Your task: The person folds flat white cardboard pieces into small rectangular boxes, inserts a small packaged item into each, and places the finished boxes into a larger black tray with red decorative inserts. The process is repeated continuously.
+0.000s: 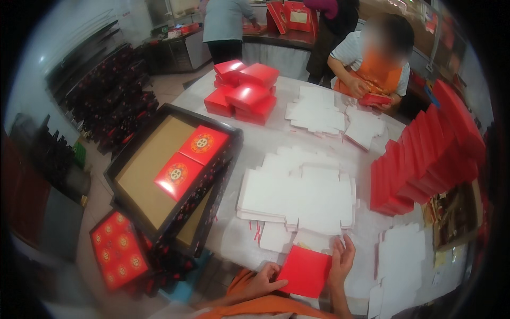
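A flat square red box (305, 271) lies at the table's near edge, in front of my body. My left hand (267, 280) grips its left edge, thumb on top and the other fingers curled at the side. Against the right edge rests my right hand (341, 260), its fingers stretched upward and slightly apart. Just beyond the box is a stack of white unfolded carton blanks (297, 186), with loose sheets sticking out toward me.
Black trays (125, 183) overhang the table's left side, the top one holding two red boxes (201, 144). Red boxes (247, 93) are piled at the back, and more (419, 154) stand in rows at right. Across the table a person (380, 64) handles a small red box.
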The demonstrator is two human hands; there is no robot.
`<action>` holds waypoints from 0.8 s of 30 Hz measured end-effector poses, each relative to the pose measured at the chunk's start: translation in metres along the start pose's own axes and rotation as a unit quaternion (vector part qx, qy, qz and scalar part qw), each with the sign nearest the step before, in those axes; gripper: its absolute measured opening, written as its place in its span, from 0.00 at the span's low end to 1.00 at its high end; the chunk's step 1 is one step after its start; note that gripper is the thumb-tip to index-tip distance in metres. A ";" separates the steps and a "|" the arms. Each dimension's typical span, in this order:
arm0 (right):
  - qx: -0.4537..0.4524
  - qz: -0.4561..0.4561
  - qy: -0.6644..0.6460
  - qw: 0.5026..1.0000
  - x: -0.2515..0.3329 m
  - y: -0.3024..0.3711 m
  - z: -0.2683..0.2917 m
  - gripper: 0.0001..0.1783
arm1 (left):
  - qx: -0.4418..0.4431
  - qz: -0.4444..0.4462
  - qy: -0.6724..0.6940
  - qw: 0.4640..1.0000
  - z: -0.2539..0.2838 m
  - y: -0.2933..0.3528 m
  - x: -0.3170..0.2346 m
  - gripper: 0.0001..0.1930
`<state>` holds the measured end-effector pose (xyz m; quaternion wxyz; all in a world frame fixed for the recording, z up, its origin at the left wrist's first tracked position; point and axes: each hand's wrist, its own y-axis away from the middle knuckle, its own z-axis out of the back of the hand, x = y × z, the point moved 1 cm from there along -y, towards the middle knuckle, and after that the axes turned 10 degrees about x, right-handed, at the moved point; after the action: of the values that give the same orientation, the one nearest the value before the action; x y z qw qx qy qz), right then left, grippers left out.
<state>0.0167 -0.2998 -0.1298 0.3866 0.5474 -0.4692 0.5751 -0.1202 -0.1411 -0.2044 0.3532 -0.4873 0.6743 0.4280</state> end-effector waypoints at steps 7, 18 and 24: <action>0.075 -0.108 0.067 0.989 -0.031 0.059 0.034 0.24 | -0.035 -0.039 0.010 0.999 -0.016 0.010 -0.010 0.26; 0.154 -0.085 0.048 0.983 -0.018 0.073 0.011 0.07 | -0.056 -0.030 -0.213 0.975 -0.015 0.035 -0.025 0.37; 0.113 -0.024 -0.046 0.992 -0.033 0.077 0.009 0.06 | -0.065 -0.067 -0.228 0.969 -0.009 0.009 -0.045 0.15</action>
<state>-0.0515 -0.3266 -0.1716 0.3137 0.6251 -0.4050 0.5890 -0.1174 -0.1322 -0.1582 0.4932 -0.4432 0.5125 0.5456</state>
